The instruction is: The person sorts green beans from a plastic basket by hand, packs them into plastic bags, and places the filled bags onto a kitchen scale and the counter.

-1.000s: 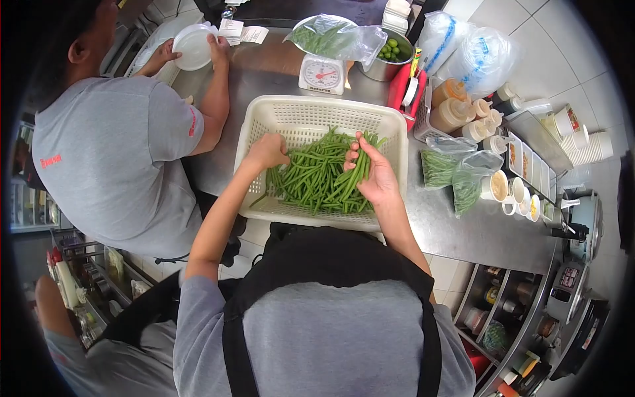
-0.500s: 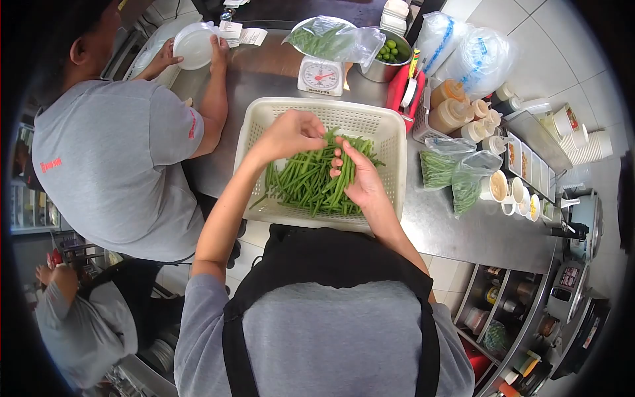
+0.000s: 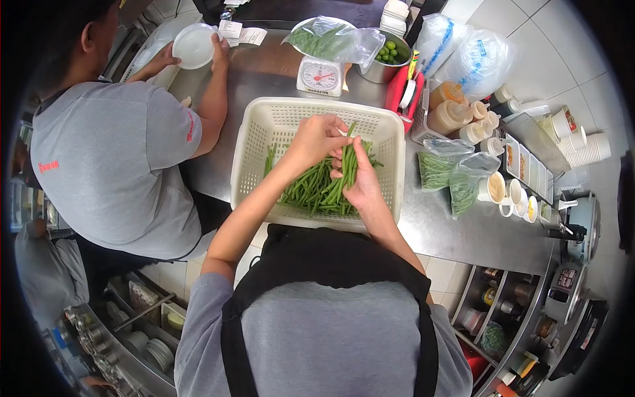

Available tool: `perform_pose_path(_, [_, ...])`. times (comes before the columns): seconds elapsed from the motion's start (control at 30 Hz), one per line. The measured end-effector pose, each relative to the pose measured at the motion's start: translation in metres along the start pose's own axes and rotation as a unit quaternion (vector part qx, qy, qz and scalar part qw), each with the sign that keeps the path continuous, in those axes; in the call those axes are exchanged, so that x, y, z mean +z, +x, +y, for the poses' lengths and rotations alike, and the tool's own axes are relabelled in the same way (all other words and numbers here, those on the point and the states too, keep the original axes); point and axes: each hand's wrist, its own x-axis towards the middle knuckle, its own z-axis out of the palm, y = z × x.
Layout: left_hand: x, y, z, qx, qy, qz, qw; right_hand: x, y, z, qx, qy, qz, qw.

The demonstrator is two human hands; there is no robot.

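Note:
Cut green beans [image 3: 317, 192] lie in a heap inside a white perforated plastic basket [image 3: 251, 132] in front of me. My right hand [image 3: 362, 185] is closed around a small bunch of green beans [image 3: 349, 159] that points upward above the heap. At the top of that bunch my left hand [image 3: 317, 140] has its fingers pinched together, with thumb and fingertips at the beans' upper ends. What exactly lies between the left fingertips is partly hidden by the fingers.
Behind the basket stands a kitchen scale [image 3: 320, 76] bearing a bagged plate of greens. A pot of limes [image 3: 390, 53], squeeze bottles [image 3: 450, 116] and bagged green beans [image 3: 435, 169] stand to the right. On the left, a co-worker [image 3: 112, 152] holds a white round container [image 3: 195, 46].
My left hand has shifted right, closer to the bunch in my right hand, and pinches near its top. The bunch stands more upright. Another person at lower left has mostly moved out of view.

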Motion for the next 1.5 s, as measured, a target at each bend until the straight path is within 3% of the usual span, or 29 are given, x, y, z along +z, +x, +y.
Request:
perform_pose_path(0.13, [-0.009, 0.000, 0.006, 0.009, 0.015, 0.002, 1.000, -0.008, 0.001, -0.004, -0.015, -0.020, -0.013, 1.000])
perform_pose_path(0.23, [-0.013, -0.009, 0.016, 0.000, 0.038, -0.035, 0.999, -0.004, -0.001, -0.010, -0.017, 0.042, -0.018, 0.999])
perform_pose_path(0.33, [-0.012, -0.013, 0.017, 0.008, 0.000, -0.105, 0.994, 0.005, -0.006, -0.012, -0.030, -0.001, 0.007, 1.000])
perform_pose_path(0.43, [-0.021, 0.003, -0.005, -0.004, -0.030, -0.053, 0.998, -0.008, -0.001, -0.014, -0.035, 0.016, 0.013, 0.999])
perform_pose_path(0.5, [-0.029, 0.018, -0.044, -0.008, 0.152, -0.016, 0.988, -0.017, 0.000, -0.019, -0.034, 0.039, 0.004, 0.999])
perform_pose_path(0.57, [-0.034, 0.029, -0.101, 0.028, 0.346, 0.005, 0.938, -0.018, -0.002, -0.027, -0.041, 0.052, -0.004, 0.998])
perform_pose_path(0.77, [-0.032, 0.010, -0.100, -0.090, 0.414, -0.104, 0.900, -0.028, -0.016, -0.038, -0.031, 0.130, -0.007, 0.991])
perform_pose_path(0.97, [-0.024, 0.003, -0.098, -0.032, 0.438, -0.039, 0.898, -0.025, -0.016, -0.035, -0.010, 0.157, 0.005, 0.987])
perform_pose_path(1.07, [-0.018, 0.013, -0.112, -0.083, 0.472, -0.043, 0.876, -0.022, -0.017, -0.033, -0.010, 0.153, 0.024, 0.988])
perform_pose_path(1.27, [-0.041, 0.006, -0.081, -0.074, 0.449, 0.033, 0.890, -0.025, -0.017, -0.035, -0.020, 0.131, 0.016, 0.991])
perform_pose_path(1.37, [-0.049, -0.001, -0.049, -0.009, 0.366, 0.048, 0.929, -0.021, -0.014, -0.025, -0.007, 0.084, 0.024, 0.996])
perform_pose_path(1.5, [-0.028, -0.020, 0.001, 0.047, 0.219, -0.013, 0.975, -0.006, -0.009, -0.010, 0.005, 0.000, 0.005, 1.000])
